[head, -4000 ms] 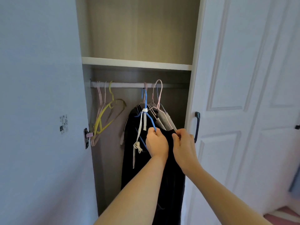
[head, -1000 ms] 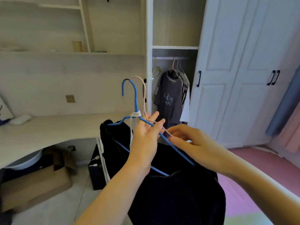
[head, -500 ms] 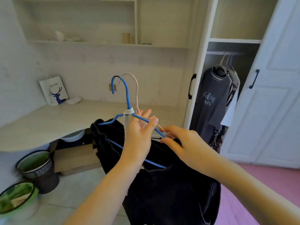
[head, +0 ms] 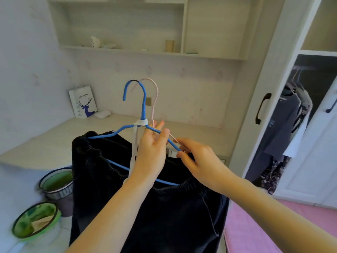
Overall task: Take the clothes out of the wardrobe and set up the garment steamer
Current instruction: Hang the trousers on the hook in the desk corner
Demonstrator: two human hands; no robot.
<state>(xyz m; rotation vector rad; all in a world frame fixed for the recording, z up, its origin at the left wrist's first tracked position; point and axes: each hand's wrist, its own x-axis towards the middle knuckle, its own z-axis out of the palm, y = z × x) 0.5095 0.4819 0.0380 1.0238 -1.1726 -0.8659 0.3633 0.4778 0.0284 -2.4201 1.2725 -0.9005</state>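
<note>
Dark trousers (head: pixel 145 207) are out of the wardrobe (head: pixel 273 88), hanging by the waistband on a blue hanger (head: pixel 144 106) held up in front of the person, over the floor near the desk surface (head: pixel 54 139). A pink hanger (head: pixel 155 95) sits just behind the blue one, hooks side by side.

Left hand (head: pixel 151 154): grip on the blue hanger's right shoulder wire near the neck, fingers loosely curled round it w/ the tips lifted, so not a tight hold. Right hand (head: pixel 198 161): fingertips pinch at the wire's lower right end, where the pink wire and the waistband meet; can't tell exactly which of these it has.

Step in hand looks like carrying the garment off and sorting the two hangers. To do it well:
- Firm up the left grip at the neck, where the load balances, so the bar stays level & the waistband doesn't slide off.
- Use the right hand to free the pink wire slowly; the wires may be crossed.
- Keep the legs off the bins (head: pixel 54 185) below-left.
- More clothes (head: pixel 284 128) hang in the wardrobe. No steamer in view, so that part isn't begun.
</note>
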